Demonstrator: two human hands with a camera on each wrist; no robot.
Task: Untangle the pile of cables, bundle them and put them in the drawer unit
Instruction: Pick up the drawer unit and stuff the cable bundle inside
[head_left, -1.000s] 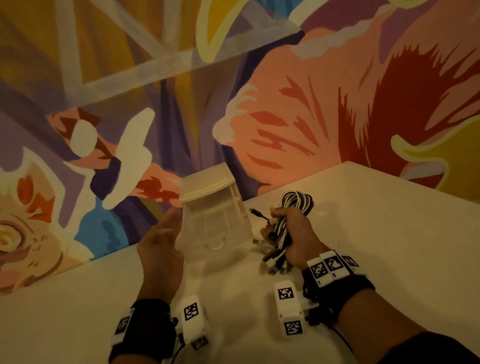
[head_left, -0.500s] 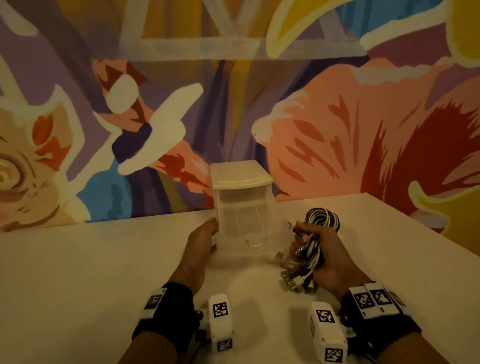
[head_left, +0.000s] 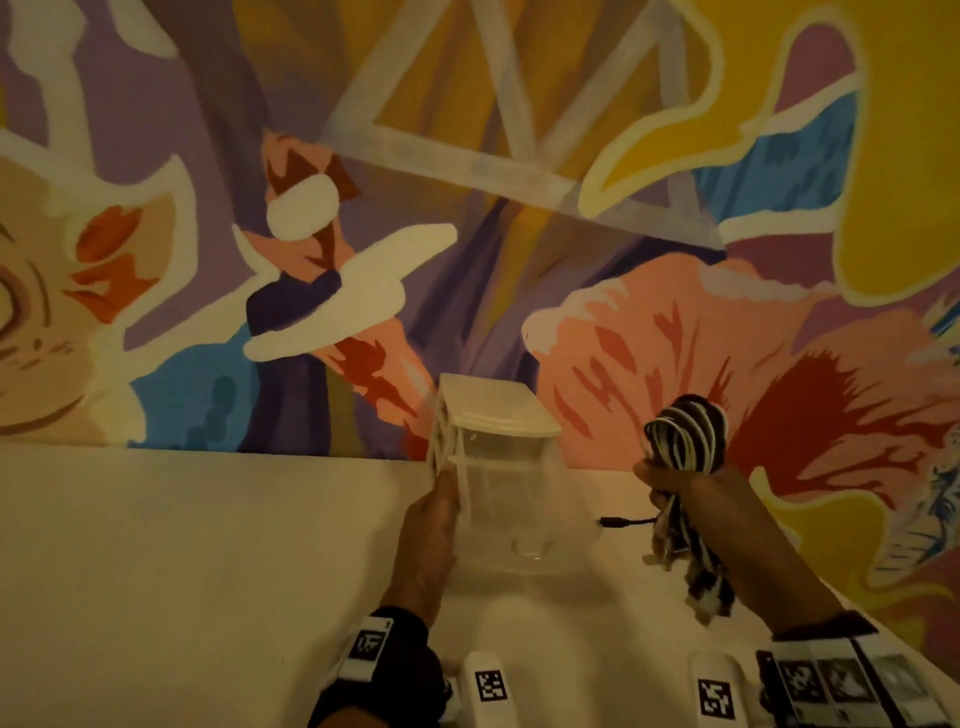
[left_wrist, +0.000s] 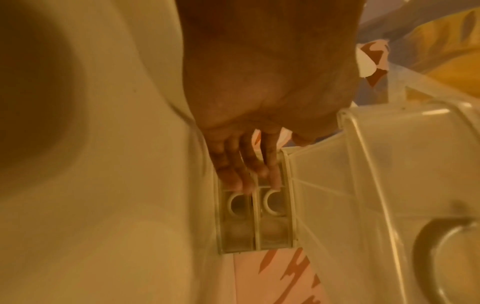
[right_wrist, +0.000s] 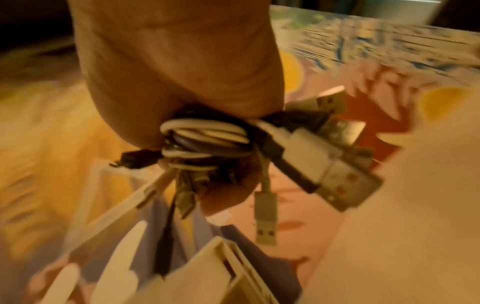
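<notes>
1. Head view: the left hand (head_left: 428, 525) lies flat against the left side of the drawer unit (head_left: 498, 467), fingers straight. The unit stands on the table (head_left: 208, 561) at the painted wall (head_left: 467, 182). The right hand (head_left: 696, 499), just right of it, is fisted round the cables (head_left: 685, 436) — loops up, plugs hanging. The wrist tags (head_left: 491, 686) bear square codes only, no readable writing.
2. Left wrist: straight fingers (left_wrist: 246, 168) press the unit's ribbed side (left_wrist: 255, 216).
3. Right wrist: fingers curl tight round the bundle (right_wrist: 205, 142) — no brand legible on the plugs (right_wrist: 335, 174).
</notes>
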